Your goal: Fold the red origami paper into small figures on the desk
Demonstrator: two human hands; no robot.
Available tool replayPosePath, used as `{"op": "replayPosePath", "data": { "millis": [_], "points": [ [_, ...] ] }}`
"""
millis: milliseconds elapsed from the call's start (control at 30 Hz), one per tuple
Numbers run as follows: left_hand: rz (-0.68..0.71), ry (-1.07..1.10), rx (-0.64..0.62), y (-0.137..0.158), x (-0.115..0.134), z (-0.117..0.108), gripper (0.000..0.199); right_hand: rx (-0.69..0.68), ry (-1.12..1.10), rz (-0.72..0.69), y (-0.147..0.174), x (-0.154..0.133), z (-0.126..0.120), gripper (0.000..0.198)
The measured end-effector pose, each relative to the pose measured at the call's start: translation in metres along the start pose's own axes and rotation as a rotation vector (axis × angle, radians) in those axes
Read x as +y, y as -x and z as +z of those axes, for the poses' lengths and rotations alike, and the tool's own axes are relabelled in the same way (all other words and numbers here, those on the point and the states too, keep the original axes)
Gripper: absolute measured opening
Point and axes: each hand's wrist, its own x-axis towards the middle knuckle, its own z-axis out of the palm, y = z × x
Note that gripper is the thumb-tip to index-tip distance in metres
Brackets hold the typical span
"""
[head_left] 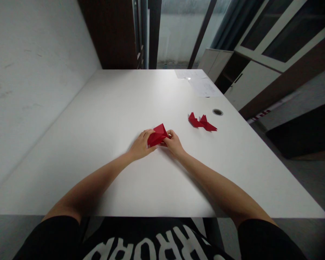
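Observation:
A folded piece of red paper (158, 134) is held just above the white table (119, 104), between my two hands. My left hand (141, 145) wraps around its left side, fingers over the top and thumb along the lower edge. At its right corner my right hand (174, 143) pinches the paper between thumb and fingers; some of those fingertips are hidden behind it. Farther right lie two red origami figures (194, 120) (207, 124) with pointed tips, touching or nearly touching each other.
Sheets of paper (204, 87) lie at the table's far right corner. A round cable hole (217, 112) is set in the tabletop near the right edge. A white wall (38, 72) borders the left side, and cabinets (250, 85) stand beyond the right edge.

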Motion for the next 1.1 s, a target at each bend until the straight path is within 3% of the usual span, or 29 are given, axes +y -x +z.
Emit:
{"op": "replayPosePath", "data": {
  "millis": [200, 400, 633, 800, 867, 967, 1100],
  "points": [
    [-0.096, 0.144, 0.078, 0.001, -0.006, 0.001, 0.033, -0.062, -0.009, 0.079, 0.005, -0.005, 0.001, 0.035],
    [-0.087, 0.139, 0.133, -0.001, -0.012, -0.003, 0.017, -0.119, 0.178, 0.114, 0.004, -0.010, -0.004, 0.026],
    [-0.181, 0.192, 0.187, -0.004, -0.014, -0.007, 0.016, 0.015, 0.423, -0.105, -0.002, -0.011, -0.017, 0.029],
    [-0.221, 0.270, 0.237, -0.005, -0.012, -0.006, 0.014, 0.037, 0.617, -0.291, -0.004, -0.012, -0.022, 0.041],
    [-0.237, 0.291, 0.251, -0.005, -0.014, -0.005, 0.014, 0.028, 0.642, -0.342, -0.006, -0.012, -0.023, 0.034],
    [-0.245, 0.261, 0.256, -0.004, -0.019, -0.004, 0.014, -0.033, 0.572, -0.314, -0.009, -0.010, -0.023, 0.022],
    [-0.224, 0.190, 0.259, -0.004, -0.023, -0.004, 0.015, -0.069, 0.448, -0.255, -0.012, -0.009, -0.023, 0.023]
  ]
}}
